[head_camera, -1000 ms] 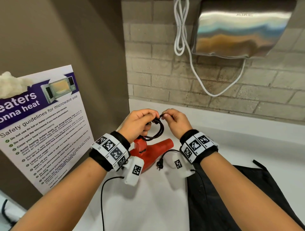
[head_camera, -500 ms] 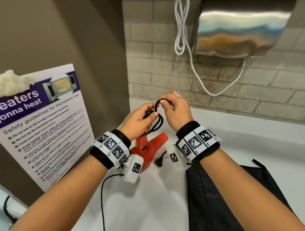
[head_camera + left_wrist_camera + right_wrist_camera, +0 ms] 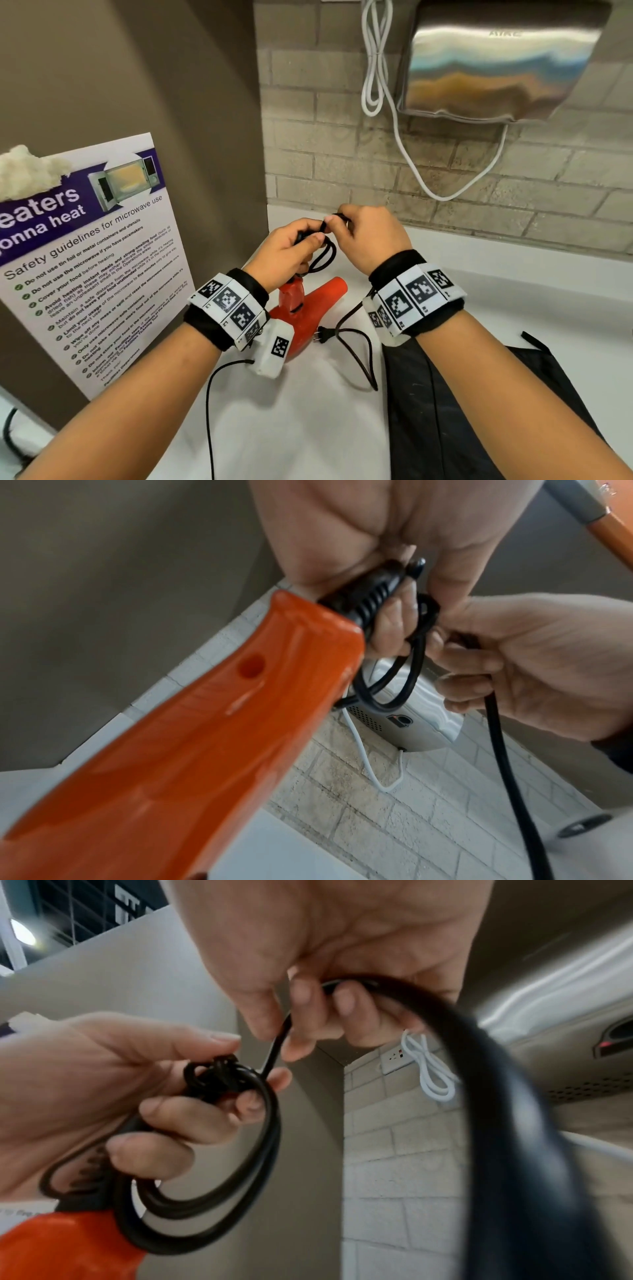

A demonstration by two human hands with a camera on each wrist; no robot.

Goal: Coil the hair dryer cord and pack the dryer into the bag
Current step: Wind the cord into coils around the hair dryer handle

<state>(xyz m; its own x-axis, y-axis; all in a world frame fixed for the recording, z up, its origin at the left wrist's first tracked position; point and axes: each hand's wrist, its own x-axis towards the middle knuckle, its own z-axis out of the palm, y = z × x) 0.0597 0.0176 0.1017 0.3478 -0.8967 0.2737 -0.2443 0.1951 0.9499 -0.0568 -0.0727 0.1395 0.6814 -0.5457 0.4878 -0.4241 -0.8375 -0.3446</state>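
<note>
The orange-red hair dryer hangs under my left hand, which grips a few coils of the black cord together with the ribbed strain relief at the handle. My right hand, touching close beside the left, pinches the loose run of cord between thumb and fingers. The rest of the cord trails down to the plug lying on the white counter. The black bag lies flat on the counter at my right.
A microwave safety poster leans on the brown wall at the left. A steel hand dryer with a white cable hangs on the brick wall behind. A thin black sensor wire runs from my left wrist.
Both hands rose with the dryer, then stayed close together. The right hand has brought another length of cord over to the coil in the left; the slack near the plug has shifted.
</note>
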